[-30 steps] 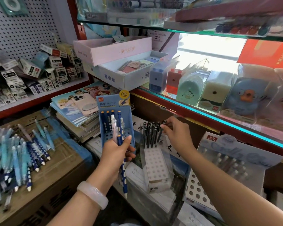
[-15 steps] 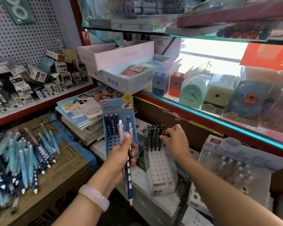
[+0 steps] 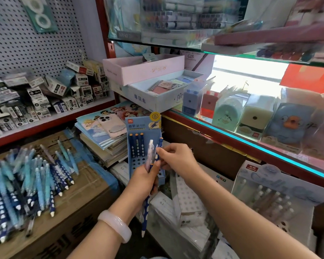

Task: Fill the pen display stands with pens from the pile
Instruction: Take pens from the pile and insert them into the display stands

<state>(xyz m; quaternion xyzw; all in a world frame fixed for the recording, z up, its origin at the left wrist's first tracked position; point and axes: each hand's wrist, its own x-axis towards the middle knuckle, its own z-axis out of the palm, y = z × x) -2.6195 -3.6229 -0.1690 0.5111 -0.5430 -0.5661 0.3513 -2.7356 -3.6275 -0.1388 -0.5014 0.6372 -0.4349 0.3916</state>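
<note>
1. Fingers of the left hand (image 3: 145, 181) grip a small bunch of pens (image 3: 148, 199) before the blue stand (image 3: 137, 163).
2. Right hand (image 3: 178, 159) pinches the pale pen (image 3: 150, 154) in that bunch.
3. Pen pile (image 3: 26, 186) lies on the carton (image 3: 67, 221), left.

Phone: we see a pink-cased phone (image 3: 111, 126) lying on the stack of princess notebooks (image 3: 99, 135).
Shelf: boxed pencil sharpeners (image 3: 230, 111) stand in a row.
Pegboard: correction tape pack (image 3: 40, 14) hangs there.

Glossy plastic pens (image 3: 32, 186) — matt cardboard stand (image 3: 144, 128)
</note>
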